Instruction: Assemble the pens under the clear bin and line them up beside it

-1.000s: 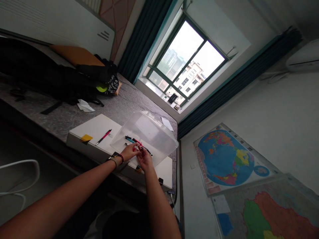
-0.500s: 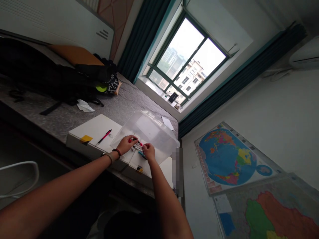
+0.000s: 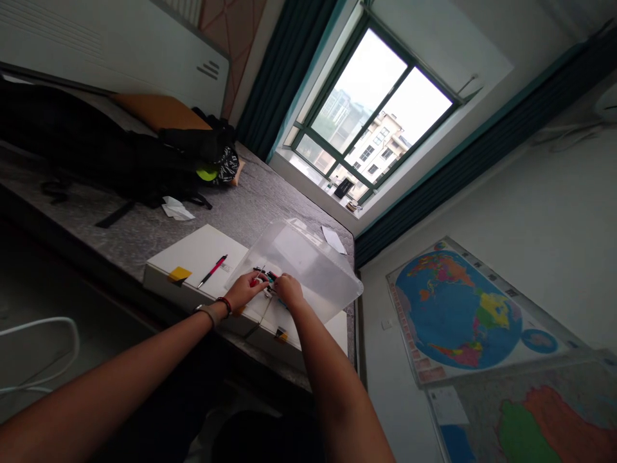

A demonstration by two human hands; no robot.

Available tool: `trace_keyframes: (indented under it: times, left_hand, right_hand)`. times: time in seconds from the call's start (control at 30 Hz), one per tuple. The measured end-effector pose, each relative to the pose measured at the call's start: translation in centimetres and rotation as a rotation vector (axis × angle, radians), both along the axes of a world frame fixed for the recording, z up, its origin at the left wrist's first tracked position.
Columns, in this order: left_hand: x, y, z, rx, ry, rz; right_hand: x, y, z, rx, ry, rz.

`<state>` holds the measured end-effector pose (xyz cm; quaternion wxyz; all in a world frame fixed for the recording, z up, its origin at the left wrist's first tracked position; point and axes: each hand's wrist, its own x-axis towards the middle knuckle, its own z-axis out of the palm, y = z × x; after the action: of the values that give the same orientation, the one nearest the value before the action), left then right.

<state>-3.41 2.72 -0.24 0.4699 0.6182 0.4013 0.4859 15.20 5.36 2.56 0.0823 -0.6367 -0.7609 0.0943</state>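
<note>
My left hand [image 3: 245,291] is closed around a small red item [image 3: 255,281] at the front of a clear plastic bin [image 3: 328,273]. Only part of the item shows, so its kind is unclear. Close by on the right, my right hand [image 3: 289,290] is closed with its fingertips down among a cluster of small parts [image 3: 270,278] in red, black, teal and silver; whatever it grips is hidden. A pink-and-black pen [image 3: 212,271] lies left of my hands on a white box [image 3: 207,243].
The boxes rest on a grey mattress [image 3: 260,193]. A black bag [image 3: 130,167] and a crumpled tissue [image 3: 177,208] lie on the left. White paper [image 3: 333,239] lies behind the bin. World maps [image 3: 453,315] hang on the right wall.
My right hand has turned over and lowered its fingers into the small parts, now covering the blue-green piece beside it. My left hand stays near the red item. The whole view has shifted slightly.
</note>
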Motion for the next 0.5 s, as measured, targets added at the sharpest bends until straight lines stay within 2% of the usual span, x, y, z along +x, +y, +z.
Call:
trace_keyframes:
  times: [0.2,0.4,0.5]
  left_hand:
    - [-0.3,-0.2,-0.1,0.022,0.047,-0.064]
    - [-0.1,0.1,-0.5,0.006,0.046,-0.092]
    - [0.0,0.1,-0.8,-0.006,0.022,-0.095]
  right_hand:
    - [-0.3,0.5,-0.1,0.006,0.035,-0.057]
    - [-0.9,1.3,0.5,-0.098,0.094,-0.105]
    - [-0.8,0.8,0.9,-0.093,0.116,-0.090]
